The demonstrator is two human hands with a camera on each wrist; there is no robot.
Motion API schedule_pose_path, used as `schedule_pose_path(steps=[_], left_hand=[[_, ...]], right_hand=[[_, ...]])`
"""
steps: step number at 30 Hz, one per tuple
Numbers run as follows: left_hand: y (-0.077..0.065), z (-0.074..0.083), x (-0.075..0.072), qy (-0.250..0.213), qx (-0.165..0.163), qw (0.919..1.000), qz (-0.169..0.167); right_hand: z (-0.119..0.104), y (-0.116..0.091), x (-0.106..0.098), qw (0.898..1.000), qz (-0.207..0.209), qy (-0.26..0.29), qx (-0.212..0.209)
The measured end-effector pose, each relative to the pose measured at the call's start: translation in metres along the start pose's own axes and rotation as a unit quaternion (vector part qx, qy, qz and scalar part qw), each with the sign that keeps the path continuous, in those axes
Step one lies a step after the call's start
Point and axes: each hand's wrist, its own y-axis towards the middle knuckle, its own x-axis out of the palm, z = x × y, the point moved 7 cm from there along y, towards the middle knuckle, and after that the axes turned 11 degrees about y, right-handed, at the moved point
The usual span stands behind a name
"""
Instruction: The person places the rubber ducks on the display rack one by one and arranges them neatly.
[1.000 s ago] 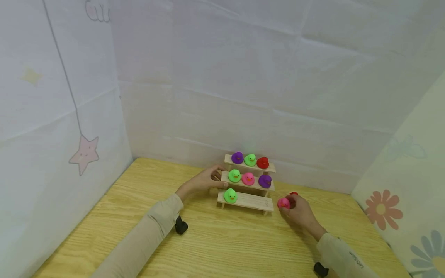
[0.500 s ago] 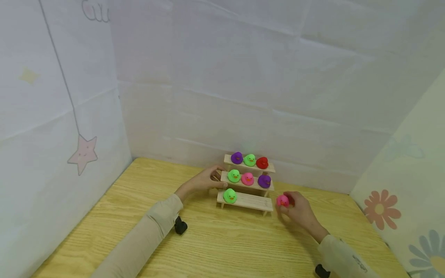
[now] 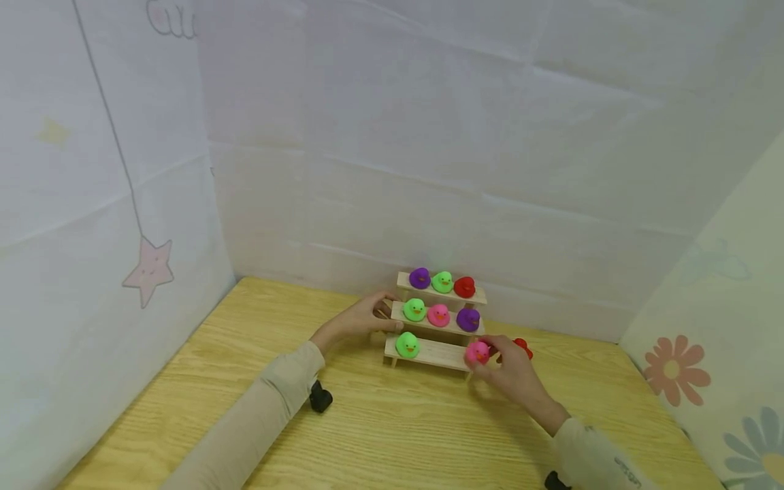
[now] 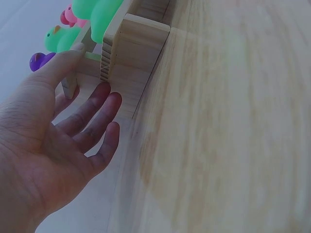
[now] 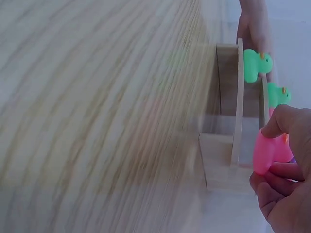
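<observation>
A three-step wooden display stand bears small rubber ducks. My left hand grips the left end of its middle step, thumb in front and fingers behind. In the left wrist view, the other fingers are loosely bent beside the lower step. My right hand pinches a pink rubber duck between thumb and fingers at the right end of the lowest step. In the right wrist view, this pink duck is tilted close over the board. A green duck sits on that step's left end.
The middle step holds green, pink and purple ducks; the top holds purple, green and red ones. A red duck lies on the table behind my right hand. White cloth walls stand behind and at both sides.
My right hand has carried the pink duck left from beside the stand to the lowest step's right end, uncovering the red duck. My left hand has stayed in place.
</observation>
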Motion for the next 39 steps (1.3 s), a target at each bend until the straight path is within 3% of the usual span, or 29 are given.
schedule_pose_path(steps=[12, 24, 39], left_hand=[[-0.001, 0.004, -0.001, 0.012, 0.001, 0.9999, 0.003], [-0.001, 0.002, -0.001, 0.010, 0.010, 0.9999, 0.000], [-0.001, 0.005, -0.001, -0.002, 0.012, 0.9999, -0.001]], right_hand=[[-0.024, 0.011, 0.028, 0.999, -0.038, 0.023, -0.005], [-0.028, 0.021, 0.052, 0.998, -0.050, 0.026, -0.028], [-0.029, 0.026, 0.062, 0.996, -0.063, 0.048, -0.047]])
